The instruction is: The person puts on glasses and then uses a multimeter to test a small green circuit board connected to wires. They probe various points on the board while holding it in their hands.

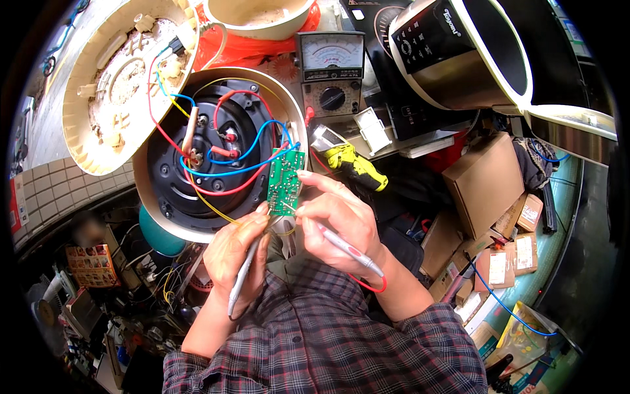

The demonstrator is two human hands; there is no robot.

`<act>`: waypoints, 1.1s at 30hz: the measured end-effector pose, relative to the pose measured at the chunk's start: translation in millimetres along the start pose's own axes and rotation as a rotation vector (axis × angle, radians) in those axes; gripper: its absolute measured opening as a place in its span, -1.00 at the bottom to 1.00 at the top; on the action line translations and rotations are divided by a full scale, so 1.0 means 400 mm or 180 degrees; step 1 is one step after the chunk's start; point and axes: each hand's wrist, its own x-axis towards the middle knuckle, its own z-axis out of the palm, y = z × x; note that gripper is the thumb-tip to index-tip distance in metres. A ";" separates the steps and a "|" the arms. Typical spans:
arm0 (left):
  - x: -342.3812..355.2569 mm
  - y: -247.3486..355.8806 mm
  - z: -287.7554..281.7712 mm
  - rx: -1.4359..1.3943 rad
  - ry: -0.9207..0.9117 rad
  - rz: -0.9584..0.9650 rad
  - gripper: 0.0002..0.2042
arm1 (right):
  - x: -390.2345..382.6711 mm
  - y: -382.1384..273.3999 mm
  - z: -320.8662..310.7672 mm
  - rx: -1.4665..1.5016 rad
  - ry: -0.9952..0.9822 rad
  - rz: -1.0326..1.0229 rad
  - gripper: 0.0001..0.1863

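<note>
My left hand (237, 253) is closed round a grey test probe (244, 279), its tip at the lower edge of a green circuit board (286, 180). A second grey probe (349, 248), with a red lead, is gripped in my right hand (341, 220); its tip points at the solder side of the board, though contact is too small to make out. Fingers of my right hand lie along the board's right edge. Blue and red wires run from the board into an opened round appliance base (203, 154) with a black inner plate. An analog multimeter (331, 75) stands beyond the board.
The cream bottom cover (125, 85), still wired, leans at the far left. A yellow-black tool (354, 164) lies right of the board, near a small white plastic part (373, 131). A large black-and-white appliance (462, 56) lies at the far right. Cardboard boxes (485, 184) are stacked below it.
</note>
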 end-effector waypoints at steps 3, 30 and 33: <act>-0.003 0.000 -0.007 -0.0026 -0.0098 -0.0034 -0.71 | -0.001 0.001 0.000 0.0006 -0.0013 0.0029 -0.76; -0.005 0.004 -0.003 -0.0077 -0.0089 -0.0100 -0.71 | -0.011 -0.002 0.002 0.0207 0.0011 0.0259 -0.84; -0.005 0.004 -0.003 -0.0045 -0.0104 -0.0098 -0.71 | -0.008 -0.002 0.002 0.0198 0.0043 0.0214 -0.85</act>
